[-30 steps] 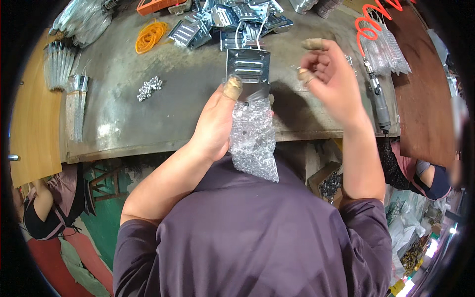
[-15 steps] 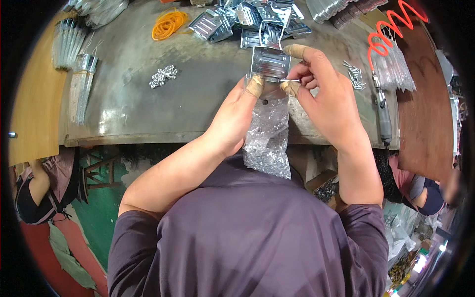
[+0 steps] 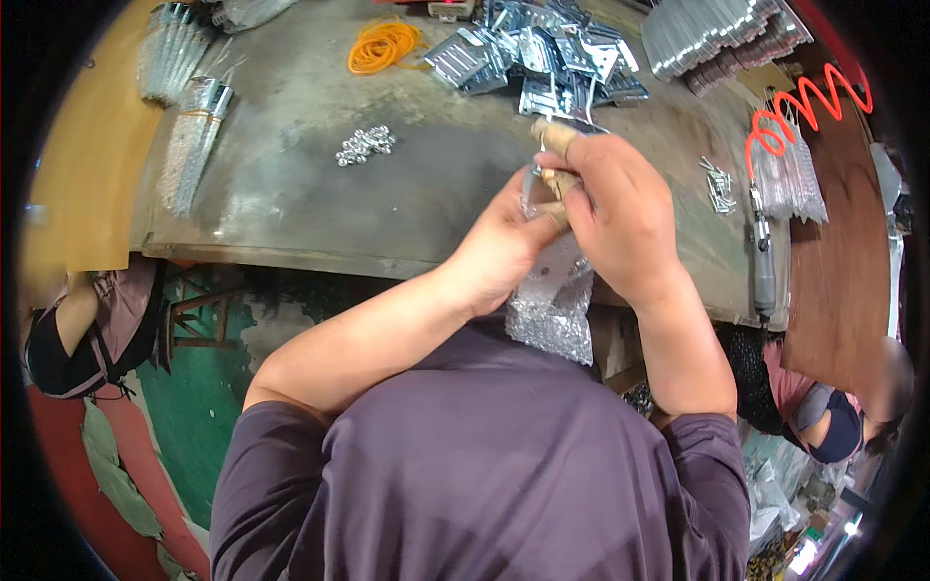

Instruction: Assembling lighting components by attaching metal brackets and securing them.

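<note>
My left hand [image 3: 499,242] is closed around the upper end of a metal piece whose lower part sits in a clear bubble-wrap sleeve [image 3: 552,315]. A shiny metal bracket [image 3: 530,186] at its top shows only as a narrow edge between my fingers. Over it bends my right hand [image 3: 625,208], fingertips pinched together against the bracket and the left thumb. Whatever those fingertips hold is hidden. Tan tape wraps the thumbs and a right finger. Beyond the hands lies a heap of shiny metal brackets [image 3: 542,53].
Small round metal nuts [image 3: 366,145] lie left on the worktable [image 3: 291,208]; loose screws [image 3: 719,186] lie right. A power screwdriver [image 3: 763,266] hangs on a red coiled hose [image 3: 809,107]. Yellow rubber bands [image 3: 385,46] and wrapped bundles [image 3: 197,140] are farther back. Other people sit at both sides.
The bracket has turned from facing up to nearly edge-on. My right hand has come across over it, covering the screw it held at the bracket's side. The view has shifted slightly.
</note>
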The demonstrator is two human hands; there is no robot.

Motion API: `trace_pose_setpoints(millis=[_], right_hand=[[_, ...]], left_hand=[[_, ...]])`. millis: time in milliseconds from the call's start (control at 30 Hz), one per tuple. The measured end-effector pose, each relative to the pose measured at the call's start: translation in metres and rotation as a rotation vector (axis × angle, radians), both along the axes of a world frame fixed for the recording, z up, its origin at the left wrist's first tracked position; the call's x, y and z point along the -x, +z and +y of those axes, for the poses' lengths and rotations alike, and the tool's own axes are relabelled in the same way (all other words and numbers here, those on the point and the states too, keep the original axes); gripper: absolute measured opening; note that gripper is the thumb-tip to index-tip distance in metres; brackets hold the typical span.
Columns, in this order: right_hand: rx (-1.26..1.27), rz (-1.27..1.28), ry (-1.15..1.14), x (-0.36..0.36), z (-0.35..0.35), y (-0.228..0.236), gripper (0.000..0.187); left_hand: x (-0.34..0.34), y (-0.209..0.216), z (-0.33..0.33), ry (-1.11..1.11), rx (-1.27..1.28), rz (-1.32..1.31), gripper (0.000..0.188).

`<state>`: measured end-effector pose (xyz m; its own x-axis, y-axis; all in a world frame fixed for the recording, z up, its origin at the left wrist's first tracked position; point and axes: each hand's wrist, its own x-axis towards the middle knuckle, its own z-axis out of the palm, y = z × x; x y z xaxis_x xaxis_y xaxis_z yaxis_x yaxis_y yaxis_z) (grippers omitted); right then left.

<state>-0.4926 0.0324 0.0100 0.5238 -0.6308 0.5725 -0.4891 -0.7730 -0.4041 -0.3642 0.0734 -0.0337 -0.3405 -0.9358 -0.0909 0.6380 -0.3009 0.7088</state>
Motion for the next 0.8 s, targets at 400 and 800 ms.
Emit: trace_pose_setpoints(millis=[400, 800], right_hand=[[-0.31, -0.362, -0.054, 0.013, 0.021, -0.053, 0.082], [-0.438, -0.747, 0.086, 0.026, 0.025, -0.057, 0.077]], left_hand=[[-0.027, 0.018, -0.034, -0.245, 0.248, -0.484, 0.044], [-0.078, 0.028, -0.088, 0.539, 0.743, -1.689, 0.063]])
